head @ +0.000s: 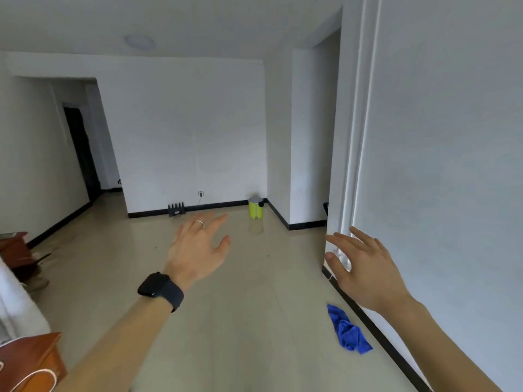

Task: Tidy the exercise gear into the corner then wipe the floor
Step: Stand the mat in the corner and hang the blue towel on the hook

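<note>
A crumpled blue cloth, soft and folded on itself, lies on the glossy beige tiled floor just beside the black skirting of the right wall; its long axis runs from about 11 o'clock to 5 o'clock. The right hand hovers above and beyond it, at the cloth's 12 o'clock, its grip open, fingers spread, holding nothing. The left hand, with a black watch and a ring, is well apart at the cloth's 10 o'clock, its grip open too. Far off, a yellow-green bin stands in the corner.
</note>
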A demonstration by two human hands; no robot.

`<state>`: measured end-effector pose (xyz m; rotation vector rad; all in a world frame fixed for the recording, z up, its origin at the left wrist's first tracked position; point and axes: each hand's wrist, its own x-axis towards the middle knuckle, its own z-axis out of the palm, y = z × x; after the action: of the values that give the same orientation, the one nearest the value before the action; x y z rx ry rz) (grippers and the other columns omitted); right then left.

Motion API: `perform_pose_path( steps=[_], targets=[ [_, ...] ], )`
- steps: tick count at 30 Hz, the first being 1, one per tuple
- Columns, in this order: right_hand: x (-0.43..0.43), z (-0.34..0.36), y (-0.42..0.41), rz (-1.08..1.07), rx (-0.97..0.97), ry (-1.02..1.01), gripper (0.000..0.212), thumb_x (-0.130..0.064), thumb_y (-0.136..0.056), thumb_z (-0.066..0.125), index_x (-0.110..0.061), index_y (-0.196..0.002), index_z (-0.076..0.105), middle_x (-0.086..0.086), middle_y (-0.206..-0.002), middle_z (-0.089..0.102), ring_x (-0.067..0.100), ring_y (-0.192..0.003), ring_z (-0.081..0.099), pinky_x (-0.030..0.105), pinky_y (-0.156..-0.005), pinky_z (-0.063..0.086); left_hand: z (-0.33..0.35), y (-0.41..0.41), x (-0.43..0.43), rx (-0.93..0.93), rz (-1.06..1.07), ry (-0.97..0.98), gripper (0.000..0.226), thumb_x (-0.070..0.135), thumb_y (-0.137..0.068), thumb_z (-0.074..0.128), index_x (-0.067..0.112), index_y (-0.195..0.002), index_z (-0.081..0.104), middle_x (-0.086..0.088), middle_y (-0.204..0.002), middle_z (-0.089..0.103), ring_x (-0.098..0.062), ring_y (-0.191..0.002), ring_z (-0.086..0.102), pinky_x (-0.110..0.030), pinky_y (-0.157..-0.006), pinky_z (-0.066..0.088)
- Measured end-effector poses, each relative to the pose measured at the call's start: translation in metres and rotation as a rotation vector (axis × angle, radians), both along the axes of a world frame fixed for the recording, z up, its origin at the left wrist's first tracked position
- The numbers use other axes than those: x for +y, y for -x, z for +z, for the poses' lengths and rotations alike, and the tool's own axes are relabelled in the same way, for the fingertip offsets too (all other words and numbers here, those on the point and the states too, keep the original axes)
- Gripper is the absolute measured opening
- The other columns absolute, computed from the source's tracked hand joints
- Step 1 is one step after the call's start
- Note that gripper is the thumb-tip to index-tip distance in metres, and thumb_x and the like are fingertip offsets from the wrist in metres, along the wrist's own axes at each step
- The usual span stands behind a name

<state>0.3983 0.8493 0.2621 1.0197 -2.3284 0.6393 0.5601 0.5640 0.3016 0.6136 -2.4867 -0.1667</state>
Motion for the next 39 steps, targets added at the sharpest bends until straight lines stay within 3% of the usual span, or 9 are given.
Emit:
perform_pose_path(
  steps=[4,11,17,24,30,34,39],
  targets=[
    [-0.033,-0.009,0.061,-0.067,-0.035,-0.003,0.059,-0.058,-0.093,0.027,-0.032,-0.134,0.06,-0.011,-0.139,0.059,0.021,-0.145,0.036,0.051,-0.117,0.03,-0.007,0.084,-0.046,-0.047,-0.076,0.016,0.061,0.054,-0.089,0.035,0.038,-0.148,0.041,0.004,-0.157,0.037,-0.021,-0.148,0.024,-0.043,-0.12,0.02],
    [-0.077,-0.038,0.192,-0.158,-0.088,-0.019,0.059,-0.059,-0.091,0.027,-0.033,-0.132,0.062,-0.007,-0.141,0.059,0.023,-0.143,0.039,0.054,-0.113,0.034,-0.033,0.246,-0.098,-0.077,-0.188,0.063,0.051,0.042,-0.097,0.05,0.035,-0.148,0.043,-0.001,-0.156,0.04,-0.024,-0.146,0.029,-0.044,-0.117,0.026],
    [-0.12,-0.047,0.327,-0.193,-0.124,-0.039,0.064,-0.061,-0.09,0.021,-0.035,-0.134,0.059,-0.007,-0.144,0.056,0.023,-0.145,0.036,0.054,-0.115,0.031,-0.047,0.389,-0.128,-0.094,-0.251,0.078,0.061,0.052,-0.088,0.036,0.035,-0.146,0.046,-0.003,-0.153,0.044,-0.024,-0.146,0.03,-0.043,-0.114,0.028],
    [-0.151,-0.057,0.466,-0.256,-0.152,-0.038,0.06,-0.06,-0.093,0.025,-0.034,-0.135,0.058,-0.007,-0.144,0.056,0.022,-0.148,0.031,0.053,-0.117,0.031,-0.061,0.551,-0.162,-0.104,-0.326,0.056,0.06,0.05,-0.089,0.036,0.033,-0.146,0.047,-0.001,-0.152,0.046,-0.025,-0.146,0.031,-0.043,-0.114,0.028],
    [-0.158,-0.126,0.558,-0.375,-0.241,-0.014,0.038,-0.044,-0.099,0.052,-0.032,-0.133,0.061,-0.007,-0.141,0.058,0.02,-0.147,0.032,0.048,-0.116,0.034,-0.152,0.692,-0.184,-0.181,-0.48,-0.064,0.049,0.044,-0.099,0.047,0.037,-0.147,0.042,0.004,-0.156,0.04,-0.02,-0.149,0.022,-0.042,-0.12,0.021],
    [-0.17,-0.197,0.618,-0.491,-0.421,-0.058,0.039,-0.047,-0.099,0.047,-0.036,-0.135,0.058,-0.012,-0.143,0.055,0.015,-0.149,0.026,0.042,-0.118,0.03,-0.23,0.803,-0.191,-0.327,-0.581,-0.109,0.049,0.042,-0.098,0.05,0.036,-0.146,0.044,0.004,-0.151,0.047,-0.022,-0.148,0.025,-0.042,-0.118,0.024],
    [-0.196,-0.285,0.68,-0.689,-0.779,-0.074,0.042,-0.046,-0.1,0.044,-0.041,-0.141,0.049,-0.021,-0.149,0.046,0.008,-0.151,0.016,0.033,-0.121,0.022,-0.322,0.933,-0.191,-0.596,-0.757,-0.125,0.049,0.04,-0.098,0.049,0.033,-0.146,0.045,0.005,-0.15,0.048,-0.023,-0.148,0.027,-0.042,-0.116,0.026]
  ],
)
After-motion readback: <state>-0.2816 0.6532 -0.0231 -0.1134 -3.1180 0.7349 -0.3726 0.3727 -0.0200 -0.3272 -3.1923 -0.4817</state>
